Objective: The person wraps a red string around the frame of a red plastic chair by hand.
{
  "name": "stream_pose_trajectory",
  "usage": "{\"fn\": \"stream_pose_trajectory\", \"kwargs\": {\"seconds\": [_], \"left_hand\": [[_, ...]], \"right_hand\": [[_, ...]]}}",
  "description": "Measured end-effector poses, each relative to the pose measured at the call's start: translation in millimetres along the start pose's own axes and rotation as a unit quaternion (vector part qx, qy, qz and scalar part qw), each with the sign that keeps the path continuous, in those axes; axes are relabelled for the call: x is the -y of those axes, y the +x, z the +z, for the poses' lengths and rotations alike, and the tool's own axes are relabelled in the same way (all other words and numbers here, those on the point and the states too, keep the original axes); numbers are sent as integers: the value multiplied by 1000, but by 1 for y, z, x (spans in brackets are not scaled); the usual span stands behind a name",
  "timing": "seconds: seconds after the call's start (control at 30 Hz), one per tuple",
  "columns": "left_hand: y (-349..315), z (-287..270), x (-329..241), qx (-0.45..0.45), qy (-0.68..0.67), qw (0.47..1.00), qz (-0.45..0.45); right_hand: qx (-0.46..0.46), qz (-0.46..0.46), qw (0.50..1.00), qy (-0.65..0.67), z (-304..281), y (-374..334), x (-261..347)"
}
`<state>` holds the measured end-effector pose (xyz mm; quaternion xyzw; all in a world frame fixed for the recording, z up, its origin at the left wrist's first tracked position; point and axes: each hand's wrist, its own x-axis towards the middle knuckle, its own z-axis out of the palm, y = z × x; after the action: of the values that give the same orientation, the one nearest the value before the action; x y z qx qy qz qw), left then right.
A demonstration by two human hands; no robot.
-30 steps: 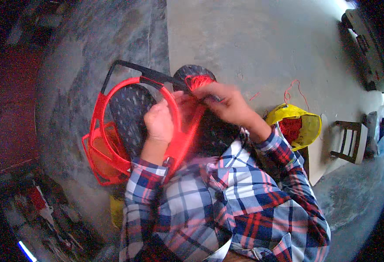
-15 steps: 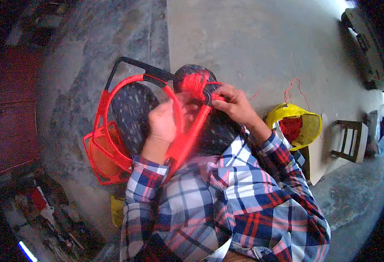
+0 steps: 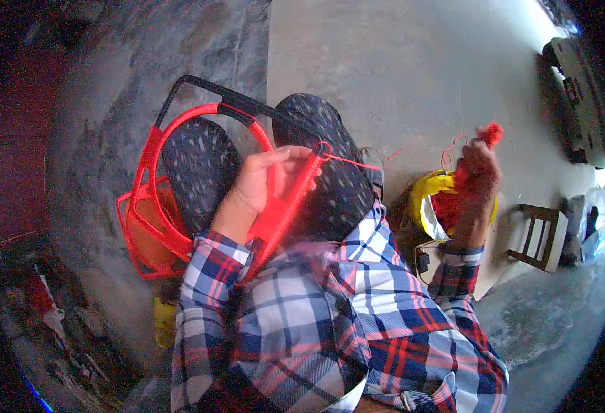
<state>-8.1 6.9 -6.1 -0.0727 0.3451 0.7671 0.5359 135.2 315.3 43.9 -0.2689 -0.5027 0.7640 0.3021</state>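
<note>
Keeping the cord (image 3: 351,162) taut should help: the left hand (image 3: 264,177) curls its fingers round the frame (image 3: 275,220), across the legs (image 3: 203,158), past their left edge; the right hand (image 3: 479,182) clenches a red bundle (image 3: 492,133).

Hands: I count two, left hand (image 3: 253,180) and right hand (image 3: 480,179).
Red frame (image 3: 275,224): one, as far as I can tell.
Cord clumps: two from my end, red bunch (image 3: 491,133) and red tangle (image 3: 445,205).
Knees: two, left knee (image 3: 203,172) and right knee (image 3: 323,172).
Yellow things: two, container (image 3: 433,182) and a piece (image 3: 165,322) I can't identify.
Slatted stool (image 3: 556,241): one.
Sleeves (image 3: 209,268): two.
</note>
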Motion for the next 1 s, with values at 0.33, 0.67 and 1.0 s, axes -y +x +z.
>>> {"fn": "stream_pose_trajectory", "kwargs": {"seconds": [0.33, 0.67, 1.0], "left_hand": [[6, -11, 7, 76, -43, 996, -9], [16, -15, 10, 32, -10, 998, 51], [17, -28, 17, 99, -67, 993, 26]], "right_hand": [[336, 153, 923, -109, 82, -42, -67], [391, 253, 885, 3, 68, -63, -55], [390, 293, 873, -28, 53, -73, -62]]}}
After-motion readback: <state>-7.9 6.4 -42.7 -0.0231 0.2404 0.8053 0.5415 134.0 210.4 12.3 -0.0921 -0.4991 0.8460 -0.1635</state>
